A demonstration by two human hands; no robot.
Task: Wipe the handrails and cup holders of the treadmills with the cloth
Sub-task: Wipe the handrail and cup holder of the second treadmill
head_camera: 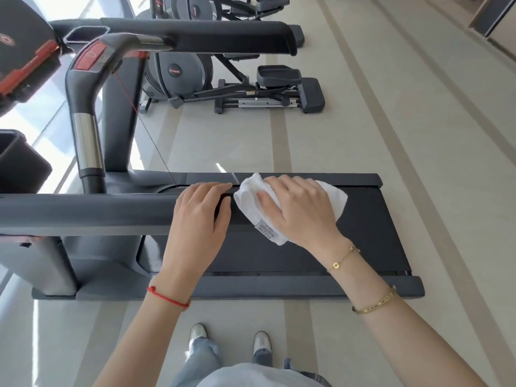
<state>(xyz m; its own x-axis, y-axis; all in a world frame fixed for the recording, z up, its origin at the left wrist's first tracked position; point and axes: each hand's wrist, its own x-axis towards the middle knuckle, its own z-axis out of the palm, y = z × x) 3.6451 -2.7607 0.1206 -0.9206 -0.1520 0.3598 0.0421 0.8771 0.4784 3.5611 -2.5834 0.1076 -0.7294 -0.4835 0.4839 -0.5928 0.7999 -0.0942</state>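
White cloth [248,196] bunched under right hand [298,208] at the end of the near handrail [97,213] — left hand [201,216] on the same rail, just beside it.
Right fingers curl down over the cloth, clamping it on the rail end; left fingers wrap the rail top, tips hooked over its far edge. Cloth is crumpled, grey label [264,232] at its near edge — treadmill belt [371,236] below.

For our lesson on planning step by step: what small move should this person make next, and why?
Probably lift the left hand off the near handrail and slide the cloth leftward along it. The right hand holds the cloth at the rail's free end, and the left hand covers the stretch beside it.
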